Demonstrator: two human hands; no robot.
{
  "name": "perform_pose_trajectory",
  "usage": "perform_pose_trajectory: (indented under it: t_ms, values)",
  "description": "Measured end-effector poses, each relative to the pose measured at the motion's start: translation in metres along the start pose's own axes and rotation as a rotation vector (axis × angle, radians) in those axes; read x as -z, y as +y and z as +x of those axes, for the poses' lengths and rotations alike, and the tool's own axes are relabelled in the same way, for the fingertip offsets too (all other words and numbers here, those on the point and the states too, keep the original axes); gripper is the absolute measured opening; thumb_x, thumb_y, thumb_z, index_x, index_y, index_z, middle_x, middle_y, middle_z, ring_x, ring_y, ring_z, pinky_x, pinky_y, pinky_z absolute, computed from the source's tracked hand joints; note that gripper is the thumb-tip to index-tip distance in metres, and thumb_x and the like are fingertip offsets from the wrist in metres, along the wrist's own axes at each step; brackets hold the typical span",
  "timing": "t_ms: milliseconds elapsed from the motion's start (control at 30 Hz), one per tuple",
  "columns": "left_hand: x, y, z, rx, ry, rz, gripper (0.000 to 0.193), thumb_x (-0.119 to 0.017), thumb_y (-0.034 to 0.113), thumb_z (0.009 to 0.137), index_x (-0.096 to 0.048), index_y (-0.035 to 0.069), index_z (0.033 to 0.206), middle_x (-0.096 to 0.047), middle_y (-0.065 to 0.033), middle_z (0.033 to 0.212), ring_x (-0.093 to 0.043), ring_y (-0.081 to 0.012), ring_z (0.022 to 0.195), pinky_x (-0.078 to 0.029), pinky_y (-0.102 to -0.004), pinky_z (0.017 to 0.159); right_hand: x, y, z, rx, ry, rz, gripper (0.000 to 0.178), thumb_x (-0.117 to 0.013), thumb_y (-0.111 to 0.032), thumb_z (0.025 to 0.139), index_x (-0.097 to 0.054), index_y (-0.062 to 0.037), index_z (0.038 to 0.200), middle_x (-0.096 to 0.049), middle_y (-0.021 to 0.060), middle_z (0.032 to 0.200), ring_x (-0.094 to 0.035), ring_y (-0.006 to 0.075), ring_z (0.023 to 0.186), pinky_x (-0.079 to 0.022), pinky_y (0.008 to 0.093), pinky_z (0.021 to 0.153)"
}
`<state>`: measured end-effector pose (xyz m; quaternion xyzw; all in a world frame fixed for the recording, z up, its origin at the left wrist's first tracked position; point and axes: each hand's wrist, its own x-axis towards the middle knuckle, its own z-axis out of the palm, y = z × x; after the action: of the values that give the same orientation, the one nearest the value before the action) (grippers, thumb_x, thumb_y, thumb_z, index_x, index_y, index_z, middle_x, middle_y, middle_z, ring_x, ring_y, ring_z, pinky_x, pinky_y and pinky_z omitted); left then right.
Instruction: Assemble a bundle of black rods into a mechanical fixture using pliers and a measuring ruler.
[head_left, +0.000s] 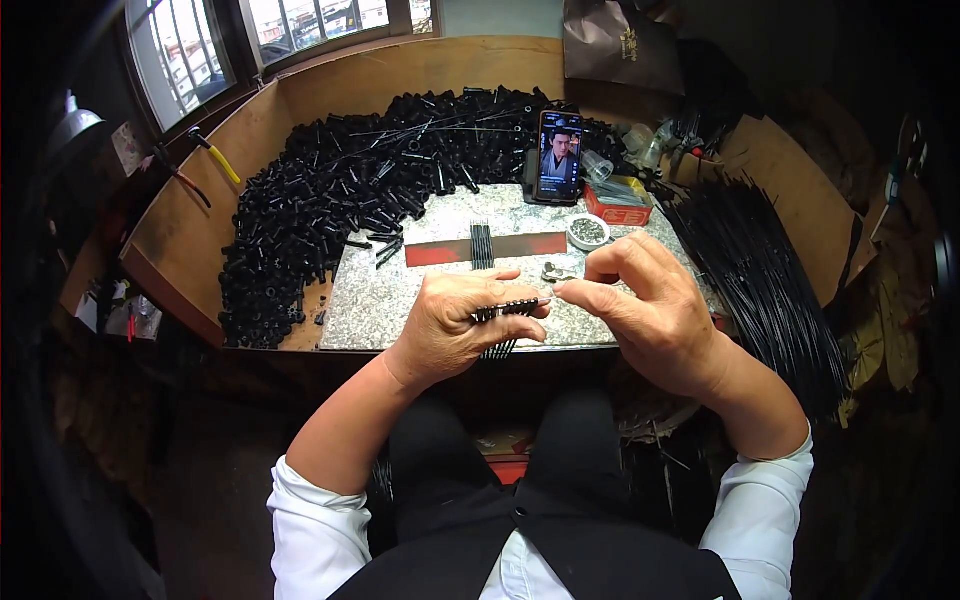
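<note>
Black rods (506, 311), clasped in part-closed left hand (452, 318) — right hand (655, 308) half-curled nearby, hold unclear

A lit phone (560, 160) stands upright, with a brown bag (622, 52) and a barred window (182, 55) beyond.

- Slim, straight black rods (500, 311) in a row: smooth, glossy, metal-looking.
- Short black tubes (340, 190), heaped: shiny, apparently plastic.
- Speckled grey rectangular slab (365, 305): stone-like, mottled.
- Tan, upright tray wall (190, 230): matt, smooth wood.
- White rolled sleeves (318, 535): soft, matt cloth.
</note>
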<state>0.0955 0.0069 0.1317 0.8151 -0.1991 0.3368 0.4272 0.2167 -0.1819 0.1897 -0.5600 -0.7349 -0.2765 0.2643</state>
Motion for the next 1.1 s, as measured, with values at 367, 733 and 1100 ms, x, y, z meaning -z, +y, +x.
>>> perform_pose_trajectory:
  t_ms: [367, 733, 1100]
  values:
    - [0.001, 0.0, 0.0, -0.055, -0.028, 0.096, 0.023, -0.077, 0.018, 0.072, -0.07, 0.007, 0.091, -0.071, -0.0067, 0.084, -0.069, -0.0216, 0.084, -0.05, -0.0407, 0.09, -0.015, -0.013, 0.013, -0.059, 0.034, 0.24, 0.038, -0.069, -0.001, 0.074, -0.06, -0.0019, 0.11, -0.058, 0.0117, 0.089, -0.058, 0.0243, 0.076, -0.048, 0.0334, 0.062]
    - [-0.018, -0.053, -0.06, 0.326, -0.188, 0.241, 0.041, -0.079, 0.039, 0.066, -0.07, 0.012, 0.096, -0.063, -0.008, 0.104, -0.059, -0.0292, 0.101, -0.049, -0.0379, 0.085, -0.035, -0.013, 0.031, -0.018, -0.092, 0.356, 0.019, -0.068, -0.009, 0.077, -0.059, -0.0018, 0.092, -0.055, 0.0107, 0.08, -0.059, 0.028, 0.071, -0.048, 0.0352, 0.061]
    - [-0.017, -0.051, -0.049, 0.129, -0.331, 0.608, 0.069, -0.079, 0.04, 0.068, -0.054, 0.007, 0.123, -0.053, -0.0178, 0.125, -0.048, -0.0379, 0.117, -0.039, -0.0453, 0.099, 0.025, 0.007, 0.079, 0.05, 0.024, 0.393, 0.007, -0.065, -0.003, 0.083, -0.059, 0.0008, 0.084, -0.059, 0.0082, 0.075, -0.061, 0.0191, 0.067, -0.047, 0.0285, 0.057]
